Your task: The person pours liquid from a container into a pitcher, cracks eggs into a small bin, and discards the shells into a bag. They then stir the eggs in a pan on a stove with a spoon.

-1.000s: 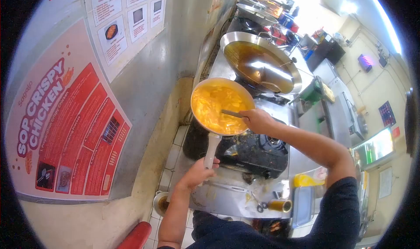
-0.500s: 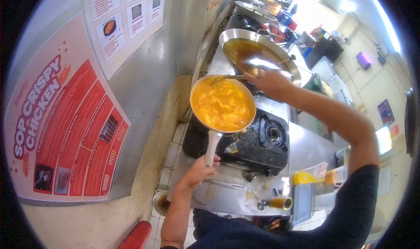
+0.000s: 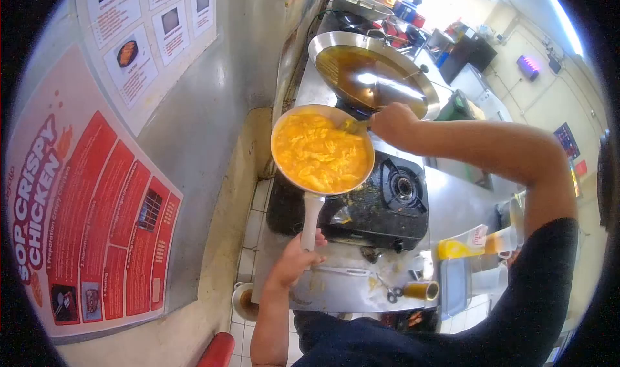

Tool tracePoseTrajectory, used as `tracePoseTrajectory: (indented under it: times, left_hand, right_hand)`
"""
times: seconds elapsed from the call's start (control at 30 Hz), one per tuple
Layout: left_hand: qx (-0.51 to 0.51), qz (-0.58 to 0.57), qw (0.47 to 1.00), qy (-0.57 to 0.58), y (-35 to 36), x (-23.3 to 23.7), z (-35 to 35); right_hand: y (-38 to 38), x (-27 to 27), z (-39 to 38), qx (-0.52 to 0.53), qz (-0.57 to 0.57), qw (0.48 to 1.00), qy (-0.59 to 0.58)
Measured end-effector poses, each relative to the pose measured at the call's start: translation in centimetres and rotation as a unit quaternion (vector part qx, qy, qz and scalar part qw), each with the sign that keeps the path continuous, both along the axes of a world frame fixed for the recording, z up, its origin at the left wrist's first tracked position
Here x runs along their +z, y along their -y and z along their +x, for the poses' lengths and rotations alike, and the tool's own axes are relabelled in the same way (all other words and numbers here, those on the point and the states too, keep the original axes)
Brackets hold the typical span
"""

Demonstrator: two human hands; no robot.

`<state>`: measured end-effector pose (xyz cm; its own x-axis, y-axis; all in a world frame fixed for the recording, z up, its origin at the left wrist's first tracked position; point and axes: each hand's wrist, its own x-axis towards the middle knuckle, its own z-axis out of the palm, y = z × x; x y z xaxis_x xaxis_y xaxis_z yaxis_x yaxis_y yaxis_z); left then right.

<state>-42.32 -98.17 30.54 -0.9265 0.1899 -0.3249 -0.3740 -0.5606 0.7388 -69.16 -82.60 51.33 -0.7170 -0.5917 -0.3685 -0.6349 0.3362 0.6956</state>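
Observation:
My left hand (image 3: 298,258) is closed around the pale handle of a frying pan (image 3: 310,220), which is held over the left side of a black gas stove (image 3: 381,224). Soft, wet scrambled egg (image 3: 321,151), bright yellow-orange, covers the pan's base. At the pan's upper right rim, my right hand (image 3: 395,127) grips a spatula (image 3: 352,127) whose head dips into the egg. Most of the spatula's handle is hidden by the fingers. The stove's right burner (image 3: 403,191) is uncovered.
Beyond the stove stands a large wok (image 3: 321,43) of brown oil. Scissors (image 3: 394,295), a yellow cylinder (image 3: 421,291) and a grey tray (image 3: 456,283) lie along the near edge. A yellow bag (image 3: 460,244) sits at right. The wall with a poster (image 3: 106,205) borders the left.
My right hand has drawn the spatula's head from the pan's upper left to its upper right, and the elbow has swung outward. My left hand keeps its hold on the handle.

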Motion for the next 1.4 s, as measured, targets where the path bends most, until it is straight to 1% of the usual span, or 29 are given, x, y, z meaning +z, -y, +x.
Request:
tracePoseTrajectory:
  times: [0.03, 0.1, 0.13, 0.2, 0.23, 0.3, 0.33, 0.37, 0.43, 0.47, 0.5, 0.57, 0.6, 0.63, 0.67, 0.7, 0.73, 0.77, 0.83, 0.87, 0.93, 0.97, 1.03, 1.07, 1.13, 1.17, 1.23, 1.37, 1.4]
  left_hand:
    - [0.008, 0.009, 1.000, -0.004, 0.0, -0.1, 0.1]
    - [0.012, 0.015, 1.000, -0.006, 0.0, 0.0, 0.0]
    - [0.011, 0.006, 1.000, -0.003, 0.1, 0.1, -0.1]
    - [0.005, -0.007, 1.000, 0.001, 0.2, 0.3, -0.2]
    - [0.009, -0.005, 1.000, 0.002, 0.2, 0.4, -0.2]
    - [0.011, -0.007, 1.000, 0.004, 0.1, 0.3, -0.3]
    - [0.008, -0.013, 1.000, -0.004, 0.1, 0.1, -0.3]
    - [0.005, -0.017, 1.000, -0.011, 0.1, 0.0, -0.4]
    - [0.006, -0.021, 1.000, -0.010, 0.0, -0.1, -0.4]
    - [0.005, -0.022, 1.000, -0.010, 0.1, -0.1, -0.4]
    - [0.008, -0.023, 1.000, -0.010, 0.3, 0.1, -0.5]
    - [-0.021, -0.050, 0.999, 0.000, 0.6, 0.7, -0.5]
    - [-0.020, -0.051, 0.998, 0.000, 0.8, 0.6, -0.5]
    - [-0.040, -0.067, 0.997, -0.007, 0.9, 0.5, -0.6]
    - [-0.060, -0.082, 0.995, -0.015, 1.1, 0.5, -0.8]
    - [-0.058, -0.082, 0.995, -0.017, 1.2, 0.7, -0.9]
    - [-0.074, -0.107, 0.991, -0.020, 1.4, 1.0, -0.9]
    - [-0.090, -0.131, 0.987, -0.022, 1.5, 1.2, -1.0]
    - [-0.084, -0.135, 0.987, -0.022, 1.3, 0.8, -1.1]
    - [-0.080, -0.138, 0.987, -0.020, 1.3, 0.6, -1.0]
    - [-0.084, -0.147, 0.985, -0.021, 1.3, 0.7, -1.0]
    - [-0.089, -0.155, 0.984, -0.022, 1.3, 0.8, -1.0]
    - [-0.093, -0.152, 0.984, -0.012, 1.4, 0.8, -0.9]
    - [-0.089, -0.144, 0.986, -0.003, 1.4, 0.8, -0.9]
    - [-0.092, -0.153, 0.984, -0.005, 1.4, 0.7, -0.8]
    - [-0.089, -0.155, 0.984, -0.010, 1.5, 0.7, -0.8]
    - [-0.086, -0.160, 0.983, -0.004, 1.4, 0.8, -0.7]
    - [-0.084, -0.148, 0.985, 0.000, 1.4, 0.4, -0.8]
    - [-0.084, -0.148, 0.985, -0.002, 1.4, 0.4, -0.8]
  right_hand:
    - [0.2, 0.5, 0.3, -0.003, -0.002, 1.000, -0.001]
    - [0.4, 1.2, 0.8, -0.019, 0.011, 0.998, 0.062]
    - [0.6, 1.6, 0.8, -0.024, 0.007, 0.998, 0.064]
    - [1.2, 2.7, -0.1, 0.004, 0.015, 0.990, 0.140]
    - [1.8, 2.8, -0.6, 0.001, 0.010, 0.990, 0.141]
    - [3.2, 3.0, -1.5, -0.139, 0.109, 0.963, 0.202]
    - [3.6, 3.2, -1.7, -0.197, 0.115, 0.948, 0.224]
    - [3.7, 3.6, -1.7, -0.196, 0.112, 0.948, 0.226]
    - [4.4, 4.3, -1.7, -0.291, 0.120, 0.915, 0.253]
    - [3.9, 3.1, -3.6, -0.376, 0.106, 0.869, 0.304]
    - [3.5, 3.1, -3.6, -0.373, 0.105, 0.870, 0.305]
    - [2.6, 3.0, -3.5, -0.476, 0.029, 0.789, 0.386]
    - [2.0, 2.5, -3.2, -0.517, -0.018, 0.743, 0.425]
    - [1.4, 1.9, -3.0, -0.515, -0.018, 0.745, 0.424]
    - [0.7, 1.0, -3.0, -0.553, -0.060, 0.679, 0.479]
    - [-0.1, 0.0, -2.9, -0.585, -0.103, 0.606, 0.529]
    - [-1.1, -1.0, -2.7, -0.584, -0.145, 0.583, 0.546]
    - [-1.2, -1.6, -2.1, -0.583, -0.145, 0.585, 0.545]
    - [-1.6, -2.6, -0.6, -0.628, -0.223, 0.471, 0.578]
    - [-1.7, -3.6, 0.1, -0.627, -0.225, 0.470, 0.579]
    - [-1.5, -5.8, 1.3, -0.645, -0.301, 0.364, 0.600]
    - [-1.3, -6.9, 2.0, -0.644, -0.305, 0.360, 0.603]
    - [-0.5, -8.9, 3.3, -0.621, -0.422, 0.241, 0.614]
    - [0.3, -9.5, 3.5, -0.618, -0.427, 0.235, 0.617]
    - [1.6, -10.4, 3.9, -0.619, -0.498, 0.108, 0.598]
    - [1.9, -10.5, 3.7, -0.614, -0.500, 0.103, 0.602]
    - [2.4, -10.2, 2.9, -0.613, -0.546, 0.048, 0.569]
    - [0.5, -10.6, 0.1, -0.611, -0.578, 0.044, 0.540]
    - [-0.4, -10.4, -0.3, -0.578, -0.602, 0.185, 0.519]
